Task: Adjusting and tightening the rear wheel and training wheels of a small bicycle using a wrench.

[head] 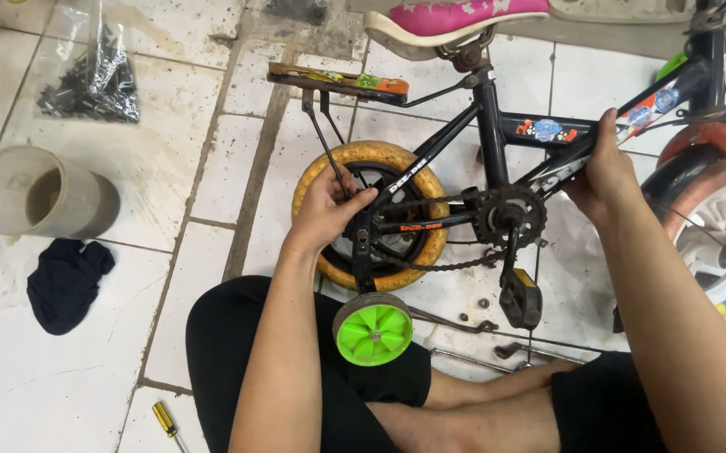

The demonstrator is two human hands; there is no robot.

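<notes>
Black steel frame (497, 126) of small bicycle lying across view, long axis running left hand to right hand. Left hand (329, 210) pinching thin metal stay (322, 143) at rear axle, against yellow foam-like tyre (379, 155). Right hand (602, 172) wrapping glossy down tube. Greasy chain (430, 267) sagging just beyond left hand; green plastic training wheel (373, 330) below it. Left hand nearer axle.

Count: one bicycle (497, 134), one yellow wheel (371, 159), one green training wheel (373, 330), one pedal (520, 298), one screwdriver (166, 422), one bucket (31, 193), one dark cloth (65, 281), one bag of hardware (94, 80), two hands (329, 205) (606, 172).
</notes>
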